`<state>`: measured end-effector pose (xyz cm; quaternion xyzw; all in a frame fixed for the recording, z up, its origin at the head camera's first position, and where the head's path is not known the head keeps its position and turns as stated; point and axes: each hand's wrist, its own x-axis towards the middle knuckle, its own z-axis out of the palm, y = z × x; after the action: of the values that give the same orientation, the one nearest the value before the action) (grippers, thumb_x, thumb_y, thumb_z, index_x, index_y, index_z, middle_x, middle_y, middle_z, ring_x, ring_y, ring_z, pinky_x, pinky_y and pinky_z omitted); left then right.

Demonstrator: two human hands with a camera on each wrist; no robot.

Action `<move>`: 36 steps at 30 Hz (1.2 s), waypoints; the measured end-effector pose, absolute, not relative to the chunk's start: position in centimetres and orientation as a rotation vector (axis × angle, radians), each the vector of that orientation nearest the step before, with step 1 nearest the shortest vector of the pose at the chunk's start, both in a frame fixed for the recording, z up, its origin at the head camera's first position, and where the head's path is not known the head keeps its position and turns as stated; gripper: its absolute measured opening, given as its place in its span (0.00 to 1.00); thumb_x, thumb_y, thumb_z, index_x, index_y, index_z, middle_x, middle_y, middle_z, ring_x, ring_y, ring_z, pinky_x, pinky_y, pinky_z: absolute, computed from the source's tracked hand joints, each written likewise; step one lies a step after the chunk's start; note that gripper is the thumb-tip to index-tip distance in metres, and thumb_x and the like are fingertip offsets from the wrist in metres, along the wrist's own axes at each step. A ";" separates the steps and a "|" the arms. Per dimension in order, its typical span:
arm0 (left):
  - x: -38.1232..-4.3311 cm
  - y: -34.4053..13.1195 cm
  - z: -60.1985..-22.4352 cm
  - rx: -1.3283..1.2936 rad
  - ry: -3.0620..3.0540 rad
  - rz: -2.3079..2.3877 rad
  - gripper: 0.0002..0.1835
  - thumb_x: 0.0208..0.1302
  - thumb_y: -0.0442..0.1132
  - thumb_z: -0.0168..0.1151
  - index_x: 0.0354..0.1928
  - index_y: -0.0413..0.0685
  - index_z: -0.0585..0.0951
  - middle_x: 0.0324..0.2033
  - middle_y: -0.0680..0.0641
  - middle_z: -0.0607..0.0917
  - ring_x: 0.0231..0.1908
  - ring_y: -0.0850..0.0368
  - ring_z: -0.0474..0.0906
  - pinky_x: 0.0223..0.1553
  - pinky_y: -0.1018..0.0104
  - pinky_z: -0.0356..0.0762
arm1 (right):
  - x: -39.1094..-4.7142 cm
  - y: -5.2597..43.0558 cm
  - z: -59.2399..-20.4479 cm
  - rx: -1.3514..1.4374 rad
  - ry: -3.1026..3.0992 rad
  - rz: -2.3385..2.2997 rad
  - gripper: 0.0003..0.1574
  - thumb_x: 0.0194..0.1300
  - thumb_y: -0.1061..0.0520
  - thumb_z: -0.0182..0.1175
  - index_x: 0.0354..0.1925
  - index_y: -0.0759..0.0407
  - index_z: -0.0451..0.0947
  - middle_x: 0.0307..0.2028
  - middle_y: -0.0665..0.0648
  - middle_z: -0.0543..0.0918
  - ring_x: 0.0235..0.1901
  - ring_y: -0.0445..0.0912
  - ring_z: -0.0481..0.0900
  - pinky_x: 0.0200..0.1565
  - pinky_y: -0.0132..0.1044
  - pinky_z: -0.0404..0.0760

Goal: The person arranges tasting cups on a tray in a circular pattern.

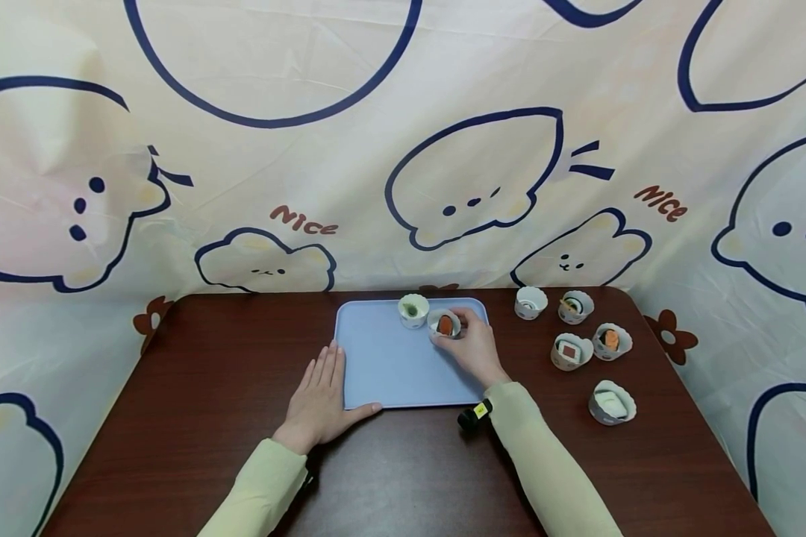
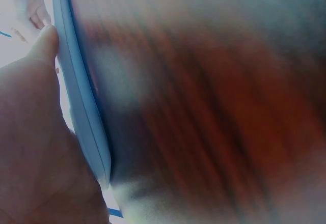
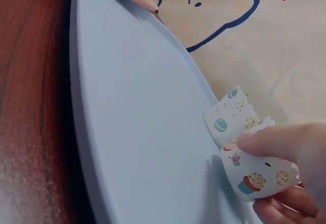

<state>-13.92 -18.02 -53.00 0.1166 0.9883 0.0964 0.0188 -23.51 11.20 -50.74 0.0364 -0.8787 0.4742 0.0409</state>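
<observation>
A pale blue tray (image 1: 396, 373) lies on the dark wooden table. My right hand (image 1: 473, 349) grips a paper baking cup (image 1: 435, 322) between thumb and fingers, at the tray's far right part; a reddish-orange piece (image 1: 445, 325) sits inside. In the right wrist view this paper cup (image 3: 254, 175) shows cupcake prints and touches or nearly touches the tray. Just left of it stands another paper cup (image 1: 413, 319) with something green in it. My left hand (image 1: 317, 406) rests flat at the tray's near left corner, fingers straight along the left edge, thumb on the front edge.
Several filled paper cups stand right of the tray: a white one (image 1: 530, 304), others (image 1: 575, 307), (image 1: 571, 353) behind, one with an orange piece (image 1: 611, 343), and a nearer cup (image 1: 612, 406) with a white piece. A printed cloth (image 1: 349, 171) hangs behind the table (image 1: 242, 358).
</observation>
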 end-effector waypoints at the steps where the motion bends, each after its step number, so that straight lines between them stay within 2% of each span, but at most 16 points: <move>1: -13.9 -18.0 -53.0 0.362 3.067 0.298 0.70 0.55 0.87 0.44 0.79 0.33 0.47 0.79 0.35 0.45 0.78 0.41 0.41 0.74 0.47 0.43 | -23.6 11.2 -50.7 0.110 -2.694 1.448 0.38 0.54 0.56 0.80 0.60 0.61 0.76 0.50 0.60 0.84 0.43 0.51 0.84 0.47 0.47 0.82; 14: -13.7 -17.7 -51.8 0.358 3.037 0.308 0.69 0.56 0.85 0.48 0.78 0.31 0.51 0.78 0.33 0.48 0.77 0.39 0.43 0.74 0.46 0.43 | -23.7 11.1 -50.6 0.090 -2.730 1.463 0.37 0.56 0.57 0.79 0.61 0.62 0.75 0.51 0.61 0.83 0.44 0.52 0.83 0.48 0.46 0.82; 19: -13.8 -17.9 -52.7 0.364 3.057 0.273 0.70 0.55 0.86 0.44 0.79 0.32 0.49 0.79 0.34 0.46 0.77 0.40 0.42 0.74 0.46 0.43 | -23.7 11.2 -50.7 0.091 -2.736 1.470 0.37 0.56 0.57 0.79 0.61 0.62 0.75 0.51 0.62 0.83 0.44 0.52 0.83 0.48 0.47 0.82; 23: -13.9 -18.0 -53.1 0.369 3.074 0.297 0.70 0.54 0.86 0.46 0.79 0.32 0.48 0.79 0.34 0.46 0.77 0.40 0.42 0.74 0.46 0.44 | -23.7 11.1 -50.7 0.092 -2.733 1.468 0.38 0.55 0.56 0.79 0.61 0.62 0.75 0.51 0.61 0.83 0.44 0.52 0.83 0.48 0.47 0.82; 36: -13.8 -18.0 -52.9 0.364 3.060 0.287 0.69 0.55 0.86 0.44 0.79 0.33 0.47 0.79 0.35 0.45 0.78 0.41 0.41 0.74 0.47 0.43 | -23.8 11.1 -51.0 0.094 -2.726 1.446 0.40 0.54 0.56 0.80 0.62 0.61 0.75 0.50 0.61 0.83 0.43 0.51 0.82 0.47 0.47 0.81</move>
<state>-13.79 -18.03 -52.94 0.1177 0.9884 0.0926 0.0234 -23.77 11.13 -50.99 0.0305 -0.8827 0.4682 0.0272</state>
